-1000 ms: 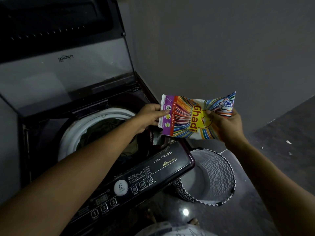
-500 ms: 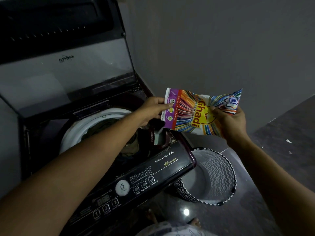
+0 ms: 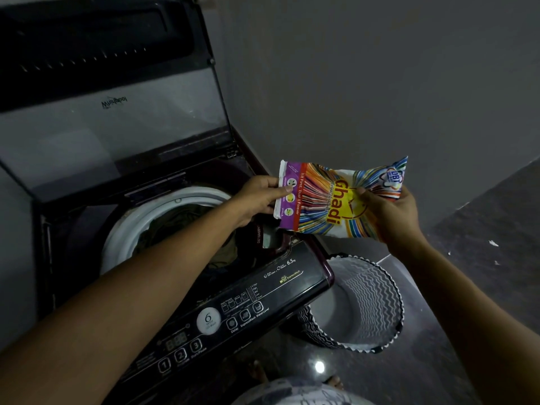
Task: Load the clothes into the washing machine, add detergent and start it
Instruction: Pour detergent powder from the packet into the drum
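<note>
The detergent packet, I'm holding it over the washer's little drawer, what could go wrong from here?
1. The detergent packet is much wider than the small open detergent drawer under its lower end, so powder may spill onto the control panel.
2. Only the left hand and right hand steady the soft packet by its ends; a sudden tilt could dump too much.

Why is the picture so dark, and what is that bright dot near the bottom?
Head view: the room is dim, so the washing machine looks murky; only the detergent packet shows colour. The dot is glare on the glossy floor. Straight edges bend from the wide lens.
</note>
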A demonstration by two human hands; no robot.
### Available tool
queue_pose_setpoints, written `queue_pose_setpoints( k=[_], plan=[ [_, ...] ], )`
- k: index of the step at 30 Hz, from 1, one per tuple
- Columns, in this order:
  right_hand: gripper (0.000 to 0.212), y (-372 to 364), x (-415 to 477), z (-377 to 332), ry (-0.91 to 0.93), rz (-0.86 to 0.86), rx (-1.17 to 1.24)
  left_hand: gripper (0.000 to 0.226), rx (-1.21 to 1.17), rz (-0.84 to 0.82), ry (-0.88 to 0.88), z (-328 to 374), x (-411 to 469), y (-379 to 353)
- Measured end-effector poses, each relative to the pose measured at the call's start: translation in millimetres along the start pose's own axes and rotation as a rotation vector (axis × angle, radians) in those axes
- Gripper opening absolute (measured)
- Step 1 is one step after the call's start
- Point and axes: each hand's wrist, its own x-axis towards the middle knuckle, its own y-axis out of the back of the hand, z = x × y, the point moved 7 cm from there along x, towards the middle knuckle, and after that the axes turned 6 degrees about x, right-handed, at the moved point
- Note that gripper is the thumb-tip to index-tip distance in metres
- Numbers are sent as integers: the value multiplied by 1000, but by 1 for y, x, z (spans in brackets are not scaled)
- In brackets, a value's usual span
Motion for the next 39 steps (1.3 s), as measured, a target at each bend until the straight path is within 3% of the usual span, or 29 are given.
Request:
queue_pose_setpoints(
  k=[19, 24, 39],
  plan=[
    [27, -3, 1, -16, 13, 3, 16, 31, 6, 17, -23, 14, 4, 4],
    [33, -4, 3, -15, 1, -18, -2, 31, -11, 12, -13, 10, 2, 4],
    [19, -13, 3, -30, 29, -37, -12, 32, -31, 18, -24, 16, 3, 9]
  ],
)
